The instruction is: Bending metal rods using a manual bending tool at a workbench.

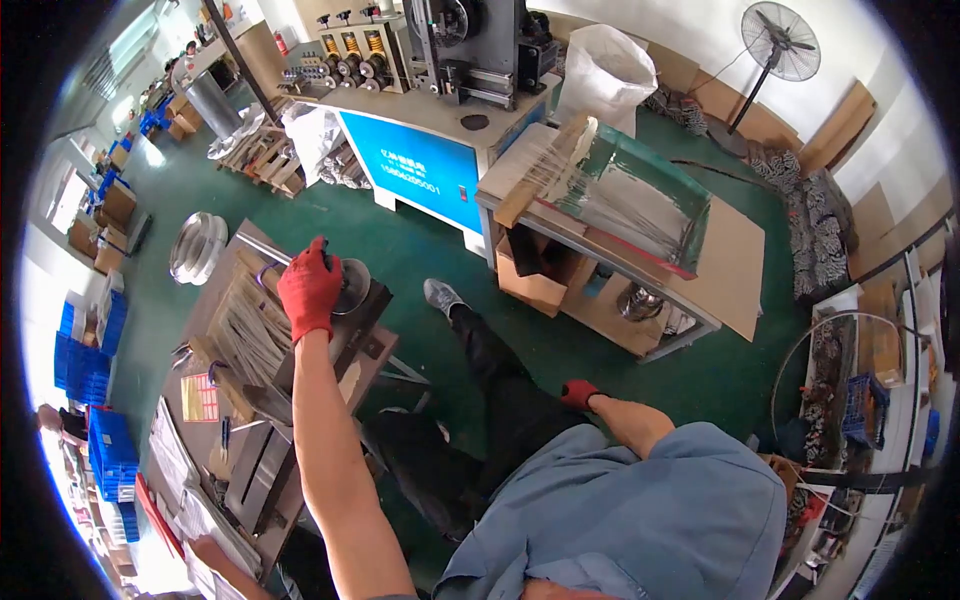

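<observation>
My left hand (309, 288), in a red work glove, is stretched out over the workbench at the left. Its fingers are curled closed at the end of a pale metal bar (262, 247); what they grip is hidden under the glove. Right beside it is a round metal dish (353, 287). A bundle of thin, pale rods or wires (246, 328) lies on the bench just left of my wrist. My right hand (578, 394), also gloved in red, hangs by my thigh with its fingers curled in, and nothing shows in it.
A blue-fronted machine (415, 175) stands ahead. Right of it, a table carries a green-sided tray (650, 195) of thin rods. A white sack (605, 75) and a fan (780, 42) are behind. Another person's forearm (228, 570) rests over papers at lower left.
</observation>
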The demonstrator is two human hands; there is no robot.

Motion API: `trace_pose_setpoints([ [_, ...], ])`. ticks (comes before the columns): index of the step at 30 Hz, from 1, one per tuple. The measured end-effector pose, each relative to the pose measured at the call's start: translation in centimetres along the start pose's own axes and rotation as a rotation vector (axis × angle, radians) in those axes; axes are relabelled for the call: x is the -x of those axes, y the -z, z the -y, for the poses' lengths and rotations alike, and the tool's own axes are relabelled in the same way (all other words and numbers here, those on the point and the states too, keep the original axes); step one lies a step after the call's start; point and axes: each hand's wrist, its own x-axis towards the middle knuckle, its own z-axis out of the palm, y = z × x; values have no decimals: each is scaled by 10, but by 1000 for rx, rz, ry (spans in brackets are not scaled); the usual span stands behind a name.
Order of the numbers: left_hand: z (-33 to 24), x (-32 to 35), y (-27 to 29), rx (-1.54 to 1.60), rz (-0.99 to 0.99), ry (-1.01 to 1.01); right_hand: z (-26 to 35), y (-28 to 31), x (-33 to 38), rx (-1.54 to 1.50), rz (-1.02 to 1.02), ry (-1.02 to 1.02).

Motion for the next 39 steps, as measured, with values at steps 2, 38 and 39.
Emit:
trace_pose_setpoints([
  [2,0,-1,0,-1,24,20,-2,1,-1,-20,22,-19],
  [38,7,-1,-4,-70,-55,-78,-63,186,141,-625,-626,135],
  [39,4,-2,-2,-89,-40,-60,-77,201,143,-738,-703,169],
])
